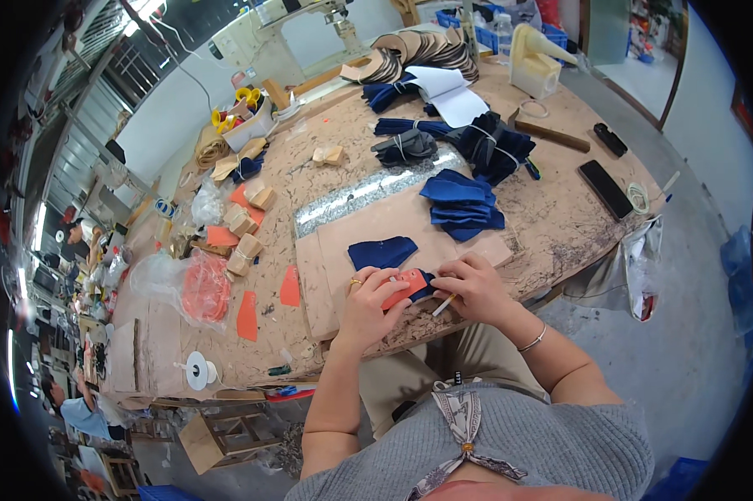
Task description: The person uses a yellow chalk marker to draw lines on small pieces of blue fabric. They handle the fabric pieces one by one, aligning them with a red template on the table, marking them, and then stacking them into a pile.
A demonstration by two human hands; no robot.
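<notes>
My left hand is closed on an orange flat piece, its thumb and fingers pressing it over a dark blue piece. My right hand pinches the dark blue piece's right edge. A thin white pen-like stick juts from under the right fingers; its exact kind cannot be made out. Both hands work over a pale tan board at the table's near edge. Just beyond them lies a single blue cut piece. Farther right sits a stack of blue pieces.
Bundles of dark cut pieces are tied beyond the stack. A black phone lies right, below a wooden bar. Orange pieces, small tan blocks and a plastic bag lie left. A sewing machine stands at the back.
</notes>
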